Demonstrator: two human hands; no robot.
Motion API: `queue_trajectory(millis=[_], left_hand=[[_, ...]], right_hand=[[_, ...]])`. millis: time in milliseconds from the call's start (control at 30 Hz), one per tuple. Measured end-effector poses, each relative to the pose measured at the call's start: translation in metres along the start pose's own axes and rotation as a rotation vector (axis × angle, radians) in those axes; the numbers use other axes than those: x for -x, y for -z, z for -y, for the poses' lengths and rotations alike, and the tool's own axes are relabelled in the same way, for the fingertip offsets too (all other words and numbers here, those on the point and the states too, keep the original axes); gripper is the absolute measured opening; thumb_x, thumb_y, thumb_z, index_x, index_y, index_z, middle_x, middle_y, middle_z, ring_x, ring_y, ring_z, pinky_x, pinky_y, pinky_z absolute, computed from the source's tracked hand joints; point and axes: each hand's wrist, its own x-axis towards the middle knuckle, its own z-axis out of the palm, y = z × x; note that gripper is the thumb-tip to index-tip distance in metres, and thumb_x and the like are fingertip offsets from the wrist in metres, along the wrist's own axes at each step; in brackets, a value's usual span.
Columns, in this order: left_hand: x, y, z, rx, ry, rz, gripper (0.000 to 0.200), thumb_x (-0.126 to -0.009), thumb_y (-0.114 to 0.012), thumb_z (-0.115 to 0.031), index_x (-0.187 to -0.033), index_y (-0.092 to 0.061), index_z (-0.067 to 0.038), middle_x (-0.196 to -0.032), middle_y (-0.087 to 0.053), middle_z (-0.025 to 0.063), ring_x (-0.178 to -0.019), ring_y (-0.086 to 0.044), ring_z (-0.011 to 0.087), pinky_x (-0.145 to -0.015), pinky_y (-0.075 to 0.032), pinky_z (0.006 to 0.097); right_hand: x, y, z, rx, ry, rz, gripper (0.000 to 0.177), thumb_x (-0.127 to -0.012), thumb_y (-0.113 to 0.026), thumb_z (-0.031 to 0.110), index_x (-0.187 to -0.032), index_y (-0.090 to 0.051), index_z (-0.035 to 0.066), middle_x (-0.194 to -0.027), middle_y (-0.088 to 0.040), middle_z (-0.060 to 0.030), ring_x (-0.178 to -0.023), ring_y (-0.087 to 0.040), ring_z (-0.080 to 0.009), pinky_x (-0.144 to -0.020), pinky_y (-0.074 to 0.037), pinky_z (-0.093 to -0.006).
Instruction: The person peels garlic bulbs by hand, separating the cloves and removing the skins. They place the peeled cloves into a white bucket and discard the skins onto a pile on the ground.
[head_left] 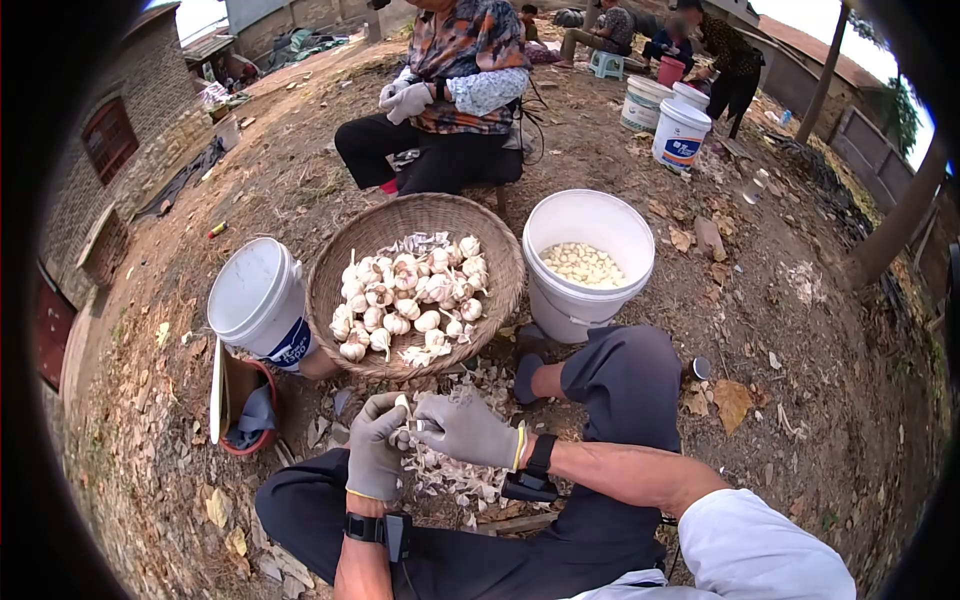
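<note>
Both of my hands wear grey gloves and meet above a litter of garlic skins [455, 475] on the ground. A pale garlic clove [403, 403] stands up between the fingers of my left hand [376, 445]. From the right, my right hand [465, 428] pinches at the same garlic, its fingertips close to the left ones; what exactly they grip is too small to tell. Just beyond my hands, a round wicker basket [335, 250] holds a heap of whole garlic bulbs [410, 290]. Right of it, a white bucket [590, 205] contains peeled cloves [583, 265].
A tilted white bucket [245, 290] and a red container [262, 440] with a dark cloth stand left. Across the basket sits a person [465, 90] in gloves. More buckets [682, 130], other people and a tree trunk [905, 220] are farther off.
</note>
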Motion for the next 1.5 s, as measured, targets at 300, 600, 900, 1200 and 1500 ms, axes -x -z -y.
queue_trajectory(millis=[300, 600, 900, 1200, 1500], left_hand=[[-0.003, 0.006, 0.003, -0.05, -0.022, 0.058, 0.027, -0.097, -0.074, -0.007, -0.121, -0.066, 0.0, -0.09, -0.072, 0.0048, -0.06, -0.064, 0.0095, -0.053, -0.052, 0.0234], [0.005, -0.005, -0.006, -0.179, 0.082, 0.109, 0.04, -0.094, -0.075, -0.002, -0.13, -0.061, 0.006, -0.095, -0.074, 0.0073, -0.06, -0.065, 0.0073, -0.052, -0.052, 0.0176], [0.008, -0.016, -0.004, -0.45, 0.11, 0.067, 0.017, -0.099, -0.071, -0.014, -0.109, -0.071, 0.0, -0.08, -0.072, 0.0022, -0.054, -0.065, 0.0107, -0.047, -0.049, 0.0216], [0.012, -0.02, -0.003, -0.578, 0.065, 0.037, 0.011, -0.097, -0.073, -0.012, -0.099, -0.072, -0.001, -0.075, -0.07, 0.0017, -0.053, -0.065, 0.0096, -0.046, -0.047, 0.022], [0.017, -0.02, -0.007, -0.657, 0.043, 0.09, 0.008, -0.094, -0.074, -0.009, -0.092, -0.07, -0.002, -0.074, -0.069, 0.002, -0.053, -0.064, 0.0099, -0.047, -0.045, 0.0223]], right_hand=[[-0.013, 0.024, 0.003, -0.257, -0.255, -0.125, 0.041, -0.094, -0.077, 0.041, -0.094, -0.067, 0.001, -0.078, -0.064, -0.0121, -0.066, -0.055, -0.024, -0.066, -0.046, -0.0395], [-0.018, 0.02, -0.014, -0.61, -0.329, 0.134, 0.032, -0.093, -0.076, 0.028, -0.106, -0.074, -0.001, -0.082, -0.07, -0.0041, -0.068, -0.058, -0.0083, -0.062, -0.049, -0.0306], [-0.017, 0.018, -0.015, -0.455, -0.307, -0.083, 0.028, -0.091, -0.077, 0.025, -0.1, -0.075, -0.001, -0.078, -0.069, -0.0069, -0.066, -0.06, -0.0105, -0.062, -0.048, -0.032], [-0.012, 0.021, -0.004, -0.37, -0.374, 0.002, 0.031, -0.092, -0.079, 0.023, -0.106, -0.073, -0.003, -0.086, -0.072, -0.0088, -0.073, -0.065, -0.0119, -0.065, -0.053, -0.0319], [-0.013, 0.02, -0.013, -0.872, -0.597, 0.1, 0.025, -0.1, -0.071, 0.016, -0.113, -0.069, -0.005, -0.082, -0.068, -0.003, -0.057, -0.059, -0.0055, -0.05, -0.047, -0.0216]])
